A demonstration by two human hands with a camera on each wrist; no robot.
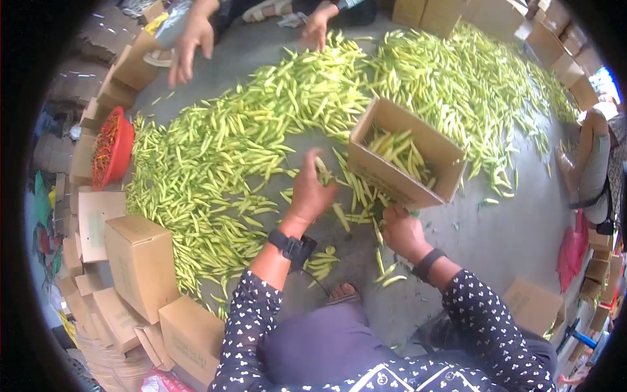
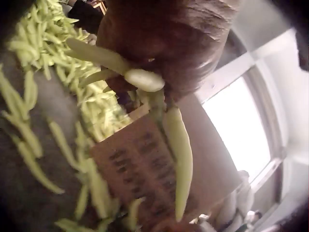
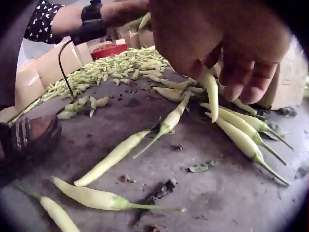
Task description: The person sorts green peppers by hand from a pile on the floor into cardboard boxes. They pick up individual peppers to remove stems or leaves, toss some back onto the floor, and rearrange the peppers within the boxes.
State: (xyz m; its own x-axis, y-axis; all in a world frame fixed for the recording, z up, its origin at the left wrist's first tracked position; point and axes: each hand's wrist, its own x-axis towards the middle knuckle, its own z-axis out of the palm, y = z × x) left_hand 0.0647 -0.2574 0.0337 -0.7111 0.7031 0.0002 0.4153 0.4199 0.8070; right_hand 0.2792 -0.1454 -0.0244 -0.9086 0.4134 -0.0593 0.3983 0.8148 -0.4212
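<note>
My left hand is raised left of a cardboard box and grips several pale green chili peppers, which stick out between the fingers in the left wrist view. Low over the floor, my right hand pinches a chili pepper with its tip pointing down. Close by its fingers, more loose chili peppers lie on the floor. The open cardboard box stands tilted just beyond both hands, partly filled with chili peppers.
A wide heap of chili peppers covers the floor ahead and left. Across it, another person's hands reach in. A red basin of red chilies stands left, above cartons. Another person sits at right near a pink bag.
</note>
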